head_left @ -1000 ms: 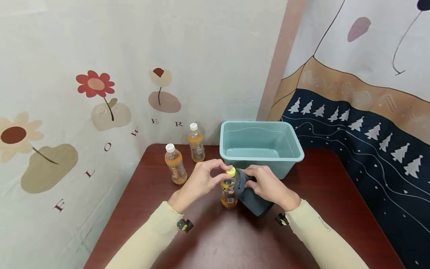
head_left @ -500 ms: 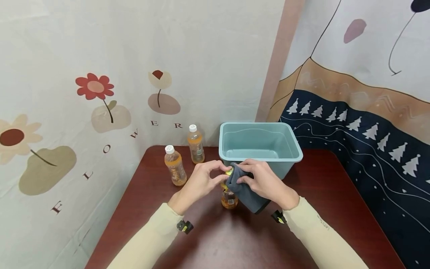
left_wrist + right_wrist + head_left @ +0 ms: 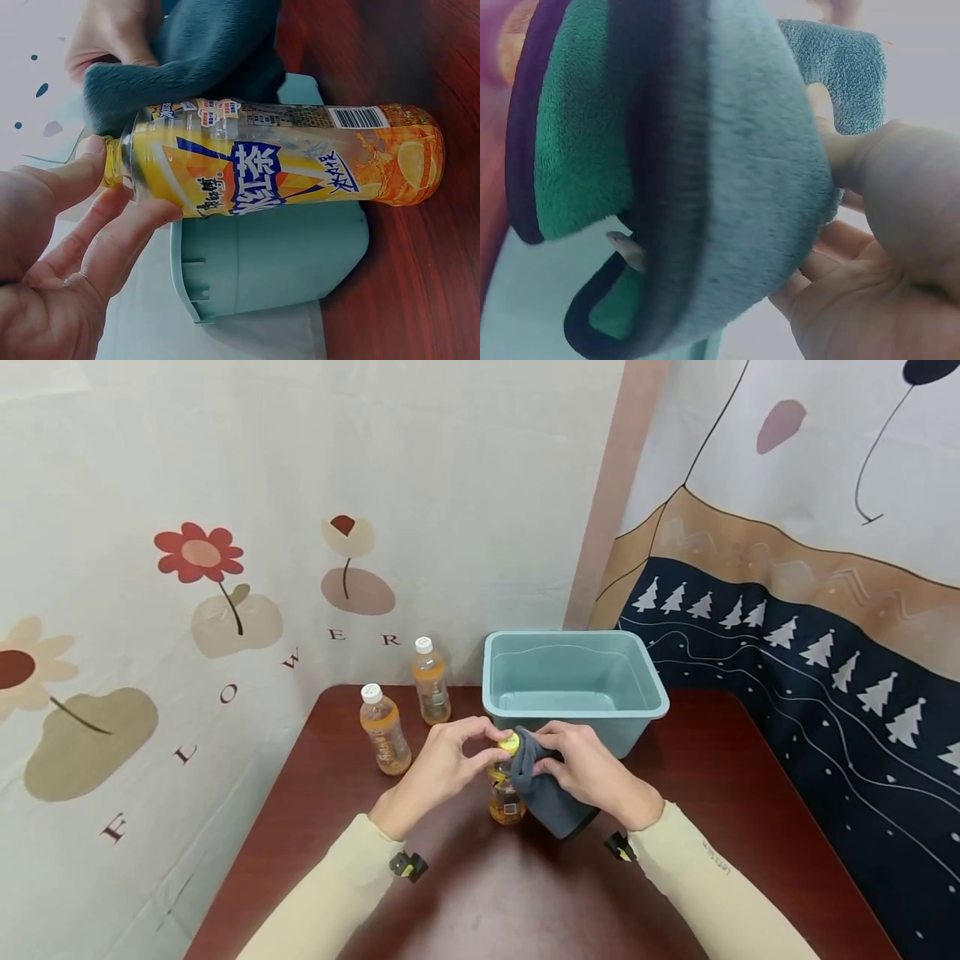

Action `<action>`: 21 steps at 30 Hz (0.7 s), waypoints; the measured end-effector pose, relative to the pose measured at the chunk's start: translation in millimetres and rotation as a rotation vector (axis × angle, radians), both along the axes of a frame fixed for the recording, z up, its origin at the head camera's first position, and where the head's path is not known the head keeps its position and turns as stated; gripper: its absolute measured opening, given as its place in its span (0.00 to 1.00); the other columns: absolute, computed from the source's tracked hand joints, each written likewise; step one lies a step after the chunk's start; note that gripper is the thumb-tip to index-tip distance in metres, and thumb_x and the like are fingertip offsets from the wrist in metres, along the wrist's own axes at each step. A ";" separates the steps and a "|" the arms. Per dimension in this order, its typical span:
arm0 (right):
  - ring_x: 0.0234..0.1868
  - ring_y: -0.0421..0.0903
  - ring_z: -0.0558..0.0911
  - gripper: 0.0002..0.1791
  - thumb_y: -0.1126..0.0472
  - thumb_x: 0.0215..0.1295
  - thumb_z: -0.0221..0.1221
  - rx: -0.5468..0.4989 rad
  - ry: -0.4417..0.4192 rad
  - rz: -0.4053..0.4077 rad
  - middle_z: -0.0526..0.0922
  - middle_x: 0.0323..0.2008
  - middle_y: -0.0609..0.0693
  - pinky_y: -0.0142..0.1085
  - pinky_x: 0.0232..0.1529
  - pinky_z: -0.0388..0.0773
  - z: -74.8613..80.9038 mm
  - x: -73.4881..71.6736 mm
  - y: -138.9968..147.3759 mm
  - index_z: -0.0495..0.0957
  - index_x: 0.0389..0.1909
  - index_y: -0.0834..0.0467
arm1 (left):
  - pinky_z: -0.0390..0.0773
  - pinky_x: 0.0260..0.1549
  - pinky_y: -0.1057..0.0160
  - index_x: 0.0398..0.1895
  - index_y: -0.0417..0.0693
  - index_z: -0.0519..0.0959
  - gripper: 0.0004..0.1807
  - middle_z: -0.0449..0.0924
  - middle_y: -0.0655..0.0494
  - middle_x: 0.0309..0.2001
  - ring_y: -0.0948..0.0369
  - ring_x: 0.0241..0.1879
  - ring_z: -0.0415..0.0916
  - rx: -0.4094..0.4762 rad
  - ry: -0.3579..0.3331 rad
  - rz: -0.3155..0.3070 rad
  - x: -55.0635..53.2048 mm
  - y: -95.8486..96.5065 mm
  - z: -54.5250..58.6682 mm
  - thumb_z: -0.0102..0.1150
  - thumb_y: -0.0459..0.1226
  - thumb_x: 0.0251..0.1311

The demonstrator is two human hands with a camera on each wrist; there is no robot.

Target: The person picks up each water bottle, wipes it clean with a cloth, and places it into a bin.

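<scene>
From my end I'm seeing the cloth [image 3: 555, 800] hiding the bottle's [image 3: 262, 161] shoulder; left hand [image 3: 444, 760] pinching the yellow cap [image 3: 510, 743], right hand [image 3: 588, 770] gripping cloth.

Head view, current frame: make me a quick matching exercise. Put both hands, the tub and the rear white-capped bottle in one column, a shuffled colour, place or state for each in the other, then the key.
Column one
1. Left hand
2. Right hand
3. Tub
4. Rear white-capped bottle

Column two
A. Pale blue and open-topped
B. Gripping the cloth
C. Upright, left of the tub in the picture
D. Holding the yellow-capped bottle by its top

Right pairs: 1-D, 2-B, 3-A, 4-C
</scene>
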State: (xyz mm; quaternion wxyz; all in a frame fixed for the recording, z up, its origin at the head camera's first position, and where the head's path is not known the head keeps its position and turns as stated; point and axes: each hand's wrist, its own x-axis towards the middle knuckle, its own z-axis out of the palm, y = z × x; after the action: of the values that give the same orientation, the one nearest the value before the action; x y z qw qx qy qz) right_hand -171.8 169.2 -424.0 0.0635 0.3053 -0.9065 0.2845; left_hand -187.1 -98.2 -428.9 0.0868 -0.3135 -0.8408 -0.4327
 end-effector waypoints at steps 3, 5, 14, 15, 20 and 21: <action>0.53 0.49 0.95 0.24 0.66 0.71 0.80 0.013 -0.024 -0.012 0.95 0.53 0.55 0.46 0.57 0.96 -7.4 -0.3 2.6 0.91 0.67 0.64 | 0.93 0.60 0.56 0.51 0.56 0.93 0.12 0.98 0.60 0.57 0.59 0.60 0.95 -0.004 0.004 0.002 -0.3 0.5 0.5 0.85 0.39 0.68; 0.53 0.49 0.95 0.21 0.67 0.72 0.79 0.016 -0.039 -0.013 0.95 0.52 0.54 0.45 0.56 0.96 -14.5 -0.7 3.9 0.93 0.64 0.63 | 0.94 0.59 0.56 0.51 0.56 0.93 0.11 0.98 0.60 0.57 0.59 0.59 0.95 -0.003 0.010 0.002 -0.2 0.7 0.5 0.85 0.39 0.69; 0.50 0.49 0.95 0.11 0.72 0.72 0.78 0.097 -0.082 0.018 0.95 0.47 0.51 0.36 0.46 0.92 -59.7 -7.3 3.0 0.96 0.51 0.57 | 0.94 0.59 0.56 0.49 0.55 0.93 0.10 0.98 0.59 0.57 0.59 0.61 0.95 0.002 0.000 0.009 -0.7 0.2 -0.9 0.84 0.38 0.69; 0.47 0.47 0.94 0.09 0.72 0.71 0.78 0.103 -0.086 0.031 0.94 0.45 0.51 0.35 0.43 0.90 -65.6 -8.4 2.0 0.96 0.46 0.56 | 0.93 0.59 0.56 0.49 0.55 0.93 0.10 0.98 0.59 0.57 0.59 0.61 0.95 0.002 -0.001 0.008 -0.8 0.3 -0.8 0.84 0.38 0.69; 0.32 0.36 0.80 0.19 0.72 0.72 0.78 0.131 -0.120 0.071 0.90 0.35 0.49 0.31 0.34 0.73 -89.8 -14.1 -1.4 0.83 0.26 0.52 | 0.92 0.57 0.59 0.49 0.57 0.93 0.10 0.98 0.60 0.58 0.60 0.61 0.94 -0.005 -0.008 0.006 -0.5 0.6 0.9 0.84 0.40 0.69; 0.31 0.35 0.78 0.21 0.72 0.72 0.77 0.134 -0.129 0.074 0.89 0.34 0.49 0.31 0.33 0.72 -92.5 -15.3 -1.9 0.81 0.24 0.52 | 0.92 0.57 0.60 0.49 0.57 0.93 0.10 0.98 0.61 0.58 0.60 0.61 0.94 -0.007 -0.009 0.005 -0.4 0.5 1.3 0.84 0.40 0.69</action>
State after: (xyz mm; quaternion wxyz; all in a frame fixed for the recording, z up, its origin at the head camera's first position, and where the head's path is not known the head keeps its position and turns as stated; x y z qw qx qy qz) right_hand -187.0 167.3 -516.5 -0.0262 0.3233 -0.9139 0.2442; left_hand -187.5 -97.7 -427.6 0.0832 -0.3097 -0.8434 -0.4311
